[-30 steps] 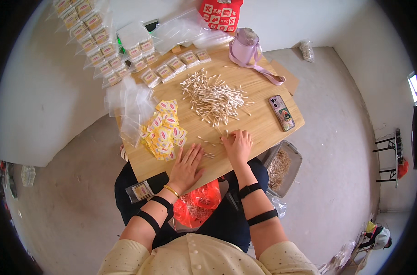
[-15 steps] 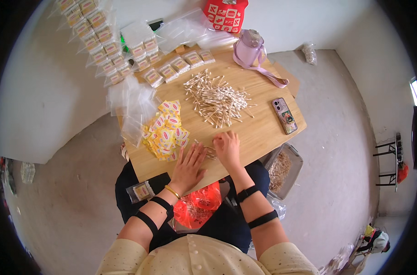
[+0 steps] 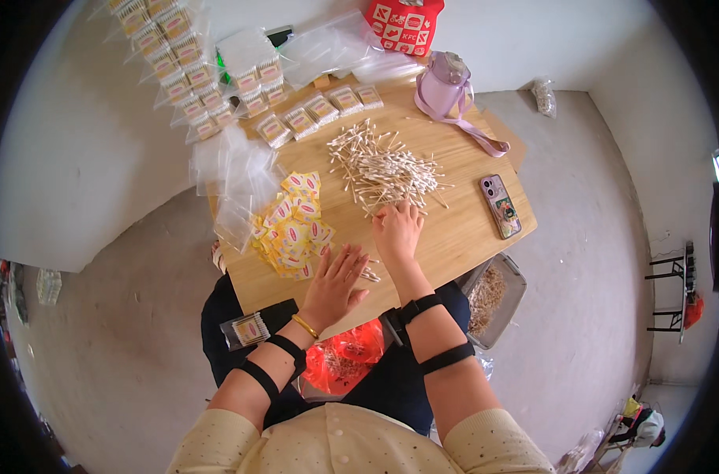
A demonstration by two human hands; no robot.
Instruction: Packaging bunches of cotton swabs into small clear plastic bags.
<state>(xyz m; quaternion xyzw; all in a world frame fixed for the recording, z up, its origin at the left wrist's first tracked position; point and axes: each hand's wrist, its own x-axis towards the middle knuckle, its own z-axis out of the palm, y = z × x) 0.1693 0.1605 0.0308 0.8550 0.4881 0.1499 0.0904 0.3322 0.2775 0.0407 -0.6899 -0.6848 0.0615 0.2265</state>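
Observation:
A loose pile of cotton swabs (image 3: 387,167) lies in the middle of the wooden table. My right hand (image 3: 399,234) is at the pile's near edge, its fingers bent and drawn together. Whatever is between its fingertips is hidden. My left hand (image 3: 333,283) lies open and flat near the table's front edge, fingers stretched out. Beside its fingers a few separate swabs (image 3: 370,273) show, partly covered by the hand. To the left of it is a heap of small yellow and white cards (image 3: 292,229).
Clear plastic bags (image 3: 241,178) lie at the left edge. Filled swab packs (image 3: 322,109) line the back, with tall stacks (image 3: 182,67) behind. A lilac bottle (image 3: 443,85) and a phone (image 3: 501,207) are at right. Below sit a grey bin (image 3: 520,304) and a red plastic bag (image 3: 343,355).
My right hand has moved away from the small group of swabs, forward to the edge of the pile. My left hand stays nearly in place. The whole view has shifted slightly.

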